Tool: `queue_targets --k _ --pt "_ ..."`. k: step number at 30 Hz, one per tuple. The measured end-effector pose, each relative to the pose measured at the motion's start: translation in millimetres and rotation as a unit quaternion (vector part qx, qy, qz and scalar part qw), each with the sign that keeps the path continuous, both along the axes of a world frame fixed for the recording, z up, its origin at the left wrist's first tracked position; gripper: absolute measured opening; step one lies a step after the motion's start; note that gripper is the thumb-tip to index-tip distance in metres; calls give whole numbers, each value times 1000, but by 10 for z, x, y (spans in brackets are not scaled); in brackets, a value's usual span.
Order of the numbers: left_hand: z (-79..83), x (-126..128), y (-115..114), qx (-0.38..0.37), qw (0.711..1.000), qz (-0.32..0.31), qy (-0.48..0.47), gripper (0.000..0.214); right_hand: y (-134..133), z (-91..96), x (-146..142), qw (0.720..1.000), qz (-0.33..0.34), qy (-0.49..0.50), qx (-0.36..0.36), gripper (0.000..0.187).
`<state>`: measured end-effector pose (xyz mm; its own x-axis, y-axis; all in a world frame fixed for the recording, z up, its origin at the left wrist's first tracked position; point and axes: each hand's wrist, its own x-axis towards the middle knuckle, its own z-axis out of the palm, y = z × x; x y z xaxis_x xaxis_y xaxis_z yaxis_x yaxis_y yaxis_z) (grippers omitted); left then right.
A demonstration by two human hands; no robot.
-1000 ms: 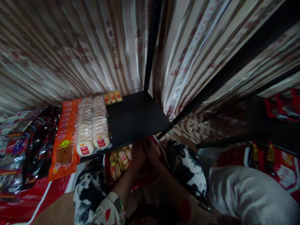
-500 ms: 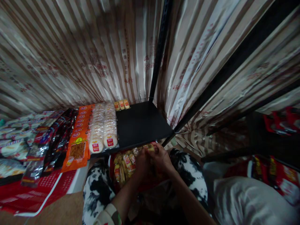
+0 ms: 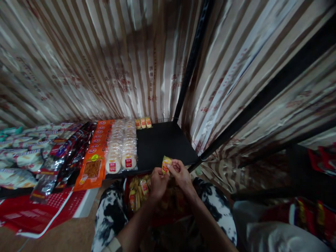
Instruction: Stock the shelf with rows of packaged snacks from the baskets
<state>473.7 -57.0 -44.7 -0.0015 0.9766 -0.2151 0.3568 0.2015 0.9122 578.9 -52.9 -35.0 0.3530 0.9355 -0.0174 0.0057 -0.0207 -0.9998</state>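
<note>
Both hands meet just in front of the black shelf point(image 3: 168, 147). My left hand point(image 3: 158, 182) and my right hand point(image 3: 181, 174) pinch a small yellow snack packet point(image 3: 166, 164) between their fingertips, held upright above my lap. Below them a red bag point(image 3: 139, 190) on my lap holds several more of the same yellow packets. Three such packets point(image 3: 143, 122) stand in a row at the back of the shelf. The right half of the shelf is bare.
On the shelf's left lie round white cakes in clear wrap point(image 3: 122, 145), orange packets point(image 3: 93, 162), dark packets point(image 3: 65, 154) and pale bags point(image 3: 18, 164). Striped curtains hang behind. A black upright post point(image 3: 189, 70) stands at the corner. A person's white sleeve point(image 3: 275, 234) is at lower right.
My hands have risen from inside the red bag to the shelf's front edge, now holding a yellow packet up. The view has tilted and shifted.
</note>
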Motion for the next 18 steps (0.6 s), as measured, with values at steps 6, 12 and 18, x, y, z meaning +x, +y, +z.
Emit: queue_targets --k 6,12,18 --pt "37 -72 285 -4 1000 23 17 11 310 -74 -72 996 67 -60 -22 33" --pt "146 -114 536 13 995 94 43 37 792 -94 -163 988 68 -137 -20 27" --pt "266 -59 920 43 987 142 64 41 1339 -165 -369 991 32 -130 -24 37"
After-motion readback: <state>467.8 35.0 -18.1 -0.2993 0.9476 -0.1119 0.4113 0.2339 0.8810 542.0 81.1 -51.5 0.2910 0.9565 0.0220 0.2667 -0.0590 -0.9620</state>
